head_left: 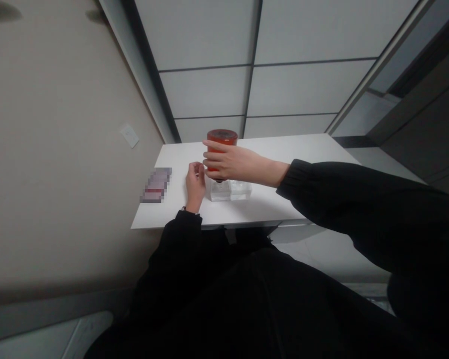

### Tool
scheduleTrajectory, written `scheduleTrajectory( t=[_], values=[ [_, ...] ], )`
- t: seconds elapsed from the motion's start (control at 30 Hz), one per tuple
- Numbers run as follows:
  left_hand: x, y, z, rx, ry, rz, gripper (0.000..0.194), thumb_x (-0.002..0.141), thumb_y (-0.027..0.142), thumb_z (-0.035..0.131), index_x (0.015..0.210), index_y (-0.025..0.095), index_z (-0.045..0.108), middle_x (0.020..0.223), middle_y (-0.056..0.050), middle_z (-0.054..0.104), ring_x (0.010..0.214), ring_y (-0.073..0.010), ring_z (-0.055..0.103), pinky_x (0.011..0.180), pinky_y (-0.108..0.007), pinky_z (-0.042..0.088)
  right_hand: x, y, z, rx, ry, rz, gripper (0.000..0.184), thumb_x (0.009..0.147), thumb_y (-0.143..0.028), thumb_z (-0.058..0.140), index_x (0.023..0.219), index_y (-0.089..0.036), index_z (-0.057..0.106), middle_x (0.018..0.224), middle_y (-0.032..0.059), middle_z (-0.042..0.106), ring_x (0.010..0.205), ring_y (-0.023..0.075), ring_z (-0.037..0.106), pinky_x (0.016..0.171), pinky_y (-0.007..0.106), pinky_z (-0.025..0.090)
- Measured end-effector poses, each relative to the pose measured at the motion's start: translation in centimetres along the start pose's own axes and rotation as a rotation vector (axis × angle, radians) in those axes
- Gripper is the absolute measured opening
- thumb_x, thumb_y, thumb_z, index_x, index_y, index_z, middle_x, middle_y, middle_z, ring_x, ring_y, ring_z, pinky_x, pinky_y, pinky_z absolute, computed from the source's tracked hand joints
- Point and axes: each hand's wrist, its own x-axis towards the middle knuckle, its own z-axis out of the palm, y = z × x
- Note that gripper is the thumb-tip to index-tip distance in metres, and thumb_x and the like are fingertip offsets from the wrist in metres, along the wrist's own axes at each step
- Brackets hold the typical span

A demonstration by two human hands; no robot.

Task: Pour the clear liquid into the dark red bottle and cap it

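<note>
Holding the red bottle (223, 134) works best with a firm grip and slow, small moves; the right hand (232, 162) wraps around its side. The bottle is just over some clear boxy things (220, 192). The left hand (195, 184) is near, fingers curled; I cannot tell if they pinch anything. Below is a white table (254, 212), near a plain wall (60, 124) and pale panels (205, 35).

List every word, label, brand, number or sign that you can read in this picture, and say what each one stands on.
None can be read.
Pixelated item: blocked out, so any print is unreadable.
Red container: no legible lettering on the part that shows.
Wall plate: any marks are too small to read.
</note>
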Motion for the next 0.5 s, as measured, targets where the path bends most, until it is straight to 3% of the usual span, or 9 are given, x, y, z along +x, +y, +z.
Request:
scheduleTrajectory(
  t=[0.3,0.5],
  values=[
    [0.2,0.1,0.1,0.006,0.005,-0.028,0.019,0.108,0.042,0.052,0.102,0.025,0.057,0.100,-0.005,0.070,0.092,-0.0215,0.068,0.086,-0.033,0.052,-1.2,0.3,1.8,0.164,0.098,0.151,0.035,0.099,-0.003,0.055,0.122,-0.025,0.069,0.115,-0.0020,0.073,0.126,0.0220,0.063,0.127,0.070,0.032],
    [0.1,0.5,0.0,0.001,0.000,-0.044,0.014,0.107,0.037,0.053,0.101,0.025,0.057,0.096,-0.003,0.068,0.090,-0.0200,0.066,0.086,-0.031,0.051,-3.3,0.5,4.4,0.365,0.164,0.272,0.049,0.093,0.002,0.053,0.132,-0.027,0.066,0.126,0.0019,0.072,0.126,0.0261,0.064,0.126,0.073,0.029]
  ],
)
